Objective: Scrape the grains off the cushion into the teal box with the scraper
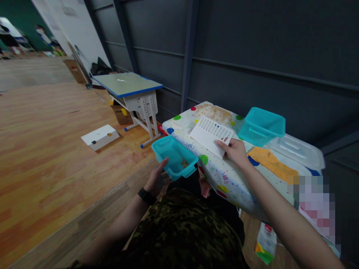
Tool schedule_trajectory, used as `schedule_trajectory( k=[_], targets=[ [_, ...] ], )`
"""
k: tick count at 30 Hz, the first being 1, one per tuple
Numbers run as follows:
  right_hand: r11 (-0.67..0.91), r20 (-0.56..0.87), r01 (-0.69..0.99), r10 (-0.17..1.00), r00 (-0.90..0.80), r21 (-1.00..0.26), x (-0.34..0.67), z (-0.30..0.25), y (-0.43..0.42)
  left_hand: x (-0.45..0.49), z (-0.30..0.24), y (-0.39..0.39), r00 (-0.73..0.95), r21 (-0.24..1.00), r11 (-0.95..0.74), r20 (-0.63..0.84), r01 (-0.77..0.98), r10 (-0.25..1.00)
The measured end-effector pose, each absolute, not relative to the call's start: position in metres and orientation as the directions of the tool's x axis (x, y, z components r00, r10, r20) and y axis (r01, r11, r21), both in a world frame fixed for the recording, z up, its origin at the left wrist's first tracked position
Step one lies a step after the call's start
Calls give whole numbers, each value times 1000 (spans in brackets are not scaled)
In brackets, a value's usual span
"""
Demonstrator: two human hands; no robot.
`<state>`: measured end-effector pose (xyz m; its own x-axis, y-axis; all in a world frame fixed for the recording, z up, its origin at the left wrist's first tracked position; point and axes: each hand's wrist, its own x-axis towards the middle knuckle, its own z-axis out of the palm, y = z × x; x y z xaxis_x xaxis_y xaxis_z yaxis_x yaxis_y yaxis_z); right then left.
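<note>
My left hand (157, 178) is closed on the near side of a teal plastic container (165, 144), thumb over its rim. A small heap of tan grains (184, 162) lies inside at one end. The container is held at the front edge of a table with a dotted cloth (179, 127). My right hand (234, 150) grips a flat white slotted card (207, 140) by its near right corner, over the cloth. Beyond the card, tan grains mixed with something white (214, 112) are spread on the table.
Another teal container (263, 125) and a clear lid (300, 151) stand at the right of the table, by an orange cloth (272, 162). A desk (126, 84) is to the left, with a white box (100, 136) on the floor. A dark wall (252, 45) runs behind.
</note>
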<state>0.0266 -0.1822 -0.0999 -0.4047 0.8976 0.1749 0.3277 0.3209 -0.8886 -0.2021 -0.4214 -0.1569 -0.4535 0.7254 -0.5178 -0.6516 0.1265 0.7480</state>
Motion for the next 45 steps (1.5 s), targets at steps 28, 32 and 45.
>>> schedule_trajectory(
  k=[28,32,45],
  targets=[
    [-9,-85,163,879,-470,-987,30,-98,-186,-202,-165,-423,-448,746,110,-504,-657,738],
    [2,-71,146,868,-492,-989,26,-97,-191,-200,-163,-423,-454,747,98,-497,-658,739],
    [5,-22,68,916,-400,-998,25,-99,-186,-198,-159,-424,-452,739,123,-526,-662,721]
  ],
)
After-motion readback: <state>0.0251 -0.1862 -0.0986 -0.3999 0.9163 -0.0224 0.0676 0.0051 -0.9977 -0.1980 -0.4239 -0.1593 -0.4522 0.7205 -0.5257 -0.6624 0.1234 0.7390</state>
